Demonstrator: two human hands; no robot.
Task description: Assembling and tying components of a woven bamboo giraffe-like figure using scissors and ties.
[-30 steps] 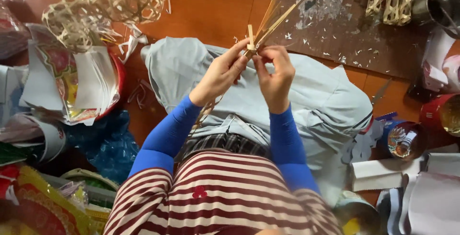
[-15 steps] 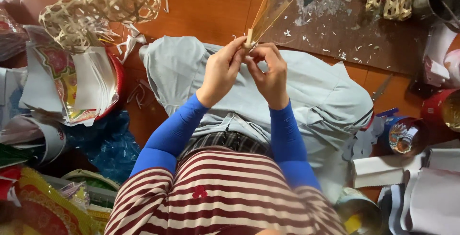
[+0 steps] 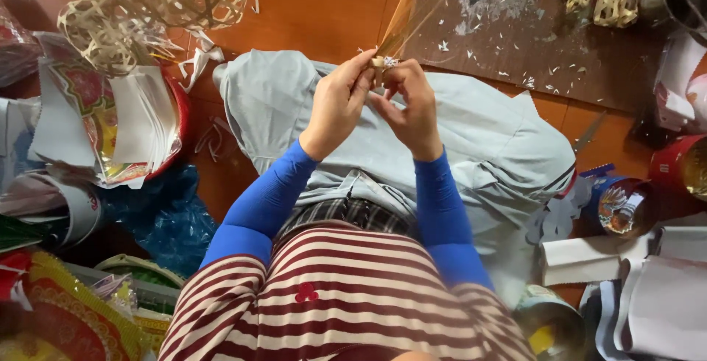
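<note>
1. I see my left hand [image 3: 340, 104] and right hand [image 3: 412, 104] both pinching the base of a thin tan bamboo-strip bundle [image 3: 398, 22].
2. The strips fan upward beyond the fingertips, above my grey-trousered lap [image 3: 486, 147].

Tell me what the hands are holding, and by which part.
Both hands, left hand and right hand, pinch a bundle of thin bamboo strips at its bound lower end; the strips fan upward.
</note>
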